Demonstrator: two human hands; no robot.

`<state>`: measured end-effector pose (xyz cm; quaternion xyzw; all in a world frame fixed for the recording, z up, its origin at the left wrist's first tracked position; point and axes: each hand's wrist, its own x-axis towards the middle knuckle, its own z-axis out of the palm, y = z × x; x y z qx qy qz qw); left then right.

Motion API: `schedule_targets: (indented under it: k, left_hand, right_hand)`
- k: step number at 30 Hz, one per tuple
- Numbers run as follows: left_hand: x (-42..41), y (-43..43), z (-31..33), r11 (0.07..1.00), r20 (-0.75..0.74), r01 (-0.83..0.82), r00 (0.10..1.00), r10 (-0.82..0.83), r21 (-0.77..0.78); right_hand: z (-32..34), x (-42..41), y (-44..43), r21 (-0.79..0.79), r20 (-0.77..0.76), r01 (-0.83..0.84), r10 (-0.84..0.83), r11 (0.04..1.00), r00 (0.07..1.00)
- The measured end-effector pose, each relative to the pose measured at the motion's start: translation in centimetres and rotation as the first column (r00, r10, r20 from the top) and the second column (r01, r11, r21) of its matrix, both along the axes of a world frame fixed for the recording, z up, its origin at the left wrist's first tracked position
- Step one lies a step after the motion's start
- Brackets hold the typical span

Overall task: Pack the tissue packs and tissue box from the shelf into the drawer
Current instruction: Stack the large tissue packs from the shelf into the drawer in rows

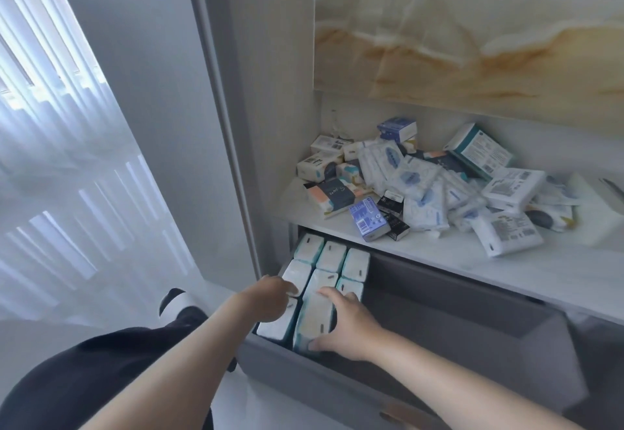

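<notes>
Head view, looking down into an open grey drawer (472, 338).

- Right hand (347, 325) spans a white-and-teal tissue pack (315, 318) at the drawer's front left. The thumb is hooked round the near end and the fingers (329, 293) lie over the far top, gripping it lengthwise. The pack stands on edge, with its near end by the drawer's front wall.
- Left hand (270, 298) is over the drawer's leftmost column, seen from the back. Its fingertips are bent down onto the edge of a middle-row pack (296, 274). Cannot tell whether it pinches or only touches.
- A corner pack (275, 326) sits under that hand in the drawer's front left corner, touching the gripped one.
- Deeper in the drawer, still at its left end, more packs stand side by side on edge. A back row of three (332, 255) sits tight against the drawer's rear.
- A white shelf (439, 257) directly above the drawer carries a loose heap of tissue packs (422, 186).
- A teal-and-white tissue box (479, 151) leans tilted on the heap, toward the back.
- A purple pack (368, 217) lies near the shelf's front edge, just above the drawer's left part.
- A marbled panel (472, 31) hangs above the shelf.
- A white curtain (67, 159) and a dark trouser leg (101, 369) are left of the drawer.
</notes>
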<state>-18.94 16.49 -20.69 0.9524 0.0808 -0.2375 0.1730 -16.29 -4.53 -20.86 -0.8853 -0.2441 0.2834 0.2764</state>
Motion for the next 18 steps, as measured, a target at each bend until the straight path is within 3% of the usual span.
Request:
schedule_targets:
  k: [2, 5, 11, 13, 16, 18]
  left_hand:
    - [0.4, -0.9, 0.2, 1.000, 0.053, 0.023, 0.998, -0.022, -0.020]
    - [0.3, -2.1, -0.2, 0.995, -0.012, 0.100, 0.995, -0.100, -0.015]
    - [0.2, -2.3, -2.3, 0.944, -0.023, 0.269, 0.963, -0.270, 0.191]
    - [0.4, -2.5, -2.5, 0.926, -0.012, 0.289, 0.955, -0.295, 0.244]
    - [0.8, -2.7, -2.5, 0.926, 0.012, 0.280, 0.956, -0.292, 0.252]
    - [1.2, -2.7, -2.2, 0.921, 0.005, 0.292, 0.953, -0.303, 0.259]
  right_hand:
    - [-1.3, -0.6, 0.8, 0.034, -0.060, 0.079, -0.077, 0.996, 0.995]
    - [-2.9, -1.6, 1.8, 0.066, -0.179, 0.142, -0.129, 0.988, 0.975]
    - [-4.1, -0.6, 0.8, 0.071, -0.238, 0.108, -0.088, 0.992, 0.967]
    - [-3.7, 0.6, 0.2, 0.090, -0.093, 0.137, -0.129, 0.986, 0.987]
    - [-3.2, 3.0, -1.0, -0.014, 0.315, 0.090, -0.081, 0.996, 0.946]
    - [-3.2, 4.1, -1.9, -0.149, 0.286, 0.059, -0.014, 0.987, 0.958]
